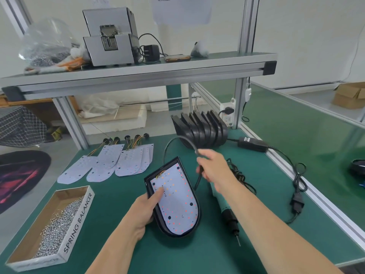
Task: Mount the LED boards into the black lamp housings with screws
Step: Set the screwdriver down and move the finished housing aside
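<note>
Left hand (143,210) is gripping the black lamp housing (198,216) at mid-bench, with its thumb pressing on the LED board (175,196) seated inside. Right hand (213,167) is clenching a black cable (177,138) just beyond the housing. Electric screwdriver (227,210) is lying under that forearm. Screw box (79,220) is sitting front left. Spare boards (110,165) and stacked housings (201,131) are resting behind.

Right hand (212,169): motion-blurred, and the fingers gripping the black cable (198,180) cannot be told apart. Electric screwdriver (229,213): upper body hidden beneath the right forearm. Left hand (144,212): only the thumb shows, on the LED board (177,202). Its other fingers are hidden behind the lamp housing (161,222). Dark round object (358,167): cut off by the right edge, unidentifiable.
</note>
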Demonstrator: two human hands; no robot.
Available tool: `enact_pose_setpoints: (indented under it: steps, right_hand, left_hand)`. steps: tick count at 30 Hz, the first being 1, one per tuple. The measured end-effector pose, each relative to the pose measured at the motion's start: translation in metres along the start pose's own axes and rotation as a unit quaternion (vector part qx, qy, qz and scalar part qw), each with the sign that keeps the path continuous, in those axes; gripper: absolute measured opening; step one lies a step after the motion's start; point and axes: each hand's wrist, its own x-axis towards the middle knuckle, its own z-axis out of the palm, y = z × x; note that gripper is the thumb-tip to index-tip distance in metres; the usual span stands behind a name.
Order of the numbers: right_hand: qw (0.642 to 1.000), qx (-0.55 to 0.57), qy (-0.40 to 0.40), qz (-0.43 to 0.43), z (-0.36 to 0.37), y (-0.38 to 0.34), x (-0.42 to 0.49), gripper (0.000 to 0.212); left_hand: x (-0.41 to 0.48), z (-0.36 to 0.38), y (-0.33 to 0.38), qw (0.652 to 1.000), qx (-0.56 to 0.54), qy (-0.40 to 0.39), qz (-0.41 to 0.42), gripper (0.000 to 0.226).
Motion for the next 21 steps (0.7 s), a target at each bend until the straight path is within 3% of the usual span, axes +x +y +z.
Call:
enact_pose_setpoints:
  steps: [3,6,9,12,15,18,21]
  right_hand:
    - [0.99,-0.13,-0.05,-0.009,0.005,0.017,-0.018,0.034]
    - [0.979,-0.155,-0.135,0.007,0.007,0.026,-0.042,0.061]
    - [0.961,-0.224,-0.161,-0.013,0.003,0.03,-0.055,0.048]
    - [0.971,-0.183,-0.151,0.006,-0.002,0.038,-0.058,0.024]
    - [0.978,-0.169,-0.12,0.009,-0.006,0.04,-0.06,0.01]
    - [0.983,-0.149,-0.104,0.0,-0.009,0.041,-0.06,0.024]
    - [0.986,-0.146,-0.072,-0.032,-0.022,0.036,-0.06,0.026]
  left_hand:
    - [0.001,0.001,-0.001,1.0,0.026,0.011,0.001,0.033]
    - [0.005,0.004,-0.003,0.998,0.049,0.038,-0.003,0.033]
    - [0.008,0.006,-0.004,0.997,0.067,0.044,-0.002,0.033]
    - [0.004,0.01,-0.002,0.996,0.08,0.043,0.005,0.039]
    - [-0.004,0.013,0.004,0.993,0.093,0.075,-0.001,0.062]
    - [-0.003,0.013,0.007,0.99,0.069,0.12,-0.013,0.07]
    - [0.006,0.01,0.001,0.993,0.054,0.105,0.003,0.077]
